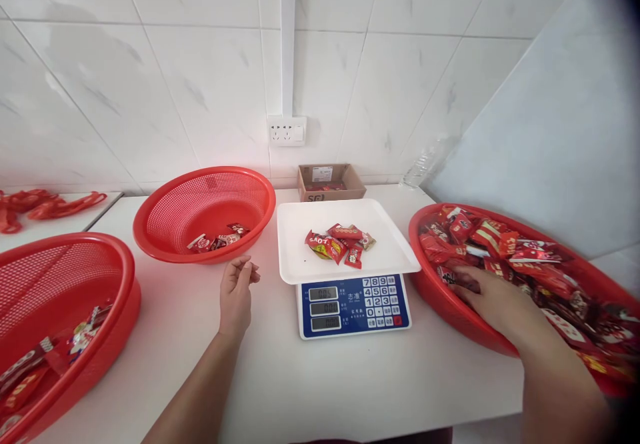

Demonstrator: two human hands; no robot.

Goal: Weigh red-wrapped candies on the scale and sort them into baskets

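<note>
My left hand (pixel 236 291) rests on the white table beside the scale, fingers loosely curled and empty. My right hand (pixel 493 297) reaches into the red basket (pixel 440 297) on the right, which is full of red-wrapped candies (pixel 505 244); its fingertips are buried among the wrappers, so I cannot see whether they hold one. Between my hands stands a blue digital scale (pixel 354 305) with a white tray (pixel 300 257) that carries a small pile of candies (pixel 340 243).
A red mesh basket (pixel 200 197) with a few candies sits behind my left hand. Another red basket (pixel 100 277) with candies is at the far left. A small cardboard box (pixel 350 181) and a wall socket (pixel 287 131) are at the back.
</note>
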